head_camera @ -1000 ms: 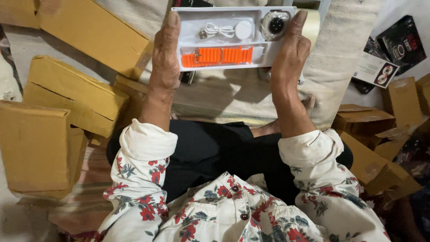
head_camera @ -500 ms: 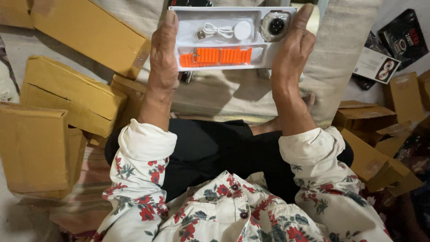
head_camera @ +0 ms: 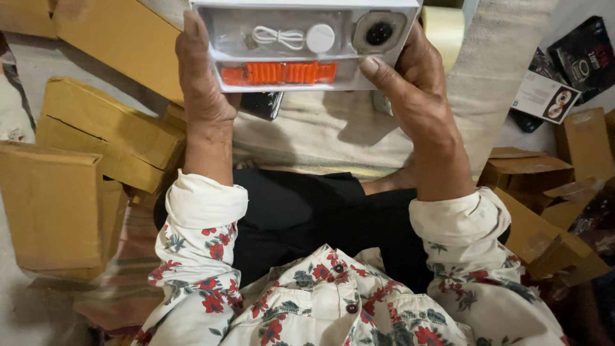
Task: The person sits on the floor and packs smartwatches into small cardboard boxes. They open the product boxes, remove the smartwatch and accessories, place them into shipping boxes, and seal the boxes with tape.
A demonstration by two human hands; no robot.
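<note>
I see the smartwatch box (head_camera: pixel 304 45) held up at the top centre of the frame, its long axis running left to right across the picture, so each short end sits against one hand. The left hand (head_camera: pixel 202 83) is at the box's left end in the frame, the right hand (head_camera: pixel 413 80) at its right end; neither is nearer than the other, since both are already touching it.

The left hand is closed on the box: its fingers run up along the left edge, with the rest wrapped behind where I cannot see them. The right hand is closed on it too, the thumb (head_camera: pixel 384 74) laid across the lower right of the clear front, just under the square watch case (head_camera: pixel 379 32), with the other fingers hidden behind the box.

Through the clear front I see a white coiled charging cable (head_camera: pixel 278 37) with its round white charger puck (head_camera: pixel 320 38) in the upper row, and an orange strap (head_camera: pixel 278 72) lying lengthwise along the bottom row, parallel to the box's long axis.

Below the box lies a pale cloth (head_camera: pixel 320 131) over the floor, and a dark small device (head_camera: pixel 262 104) peeks out just under the box's lower left edge. Brown cardboard cartons (head_camera: pixel 96 138) are stacked at the left of the frame, more cartons (head_camera: pixel 532 173) at the right, and printed black and white product boxes (head_camera: pixel 564 77) lie in the upper right, well apart from both hands.
</note>
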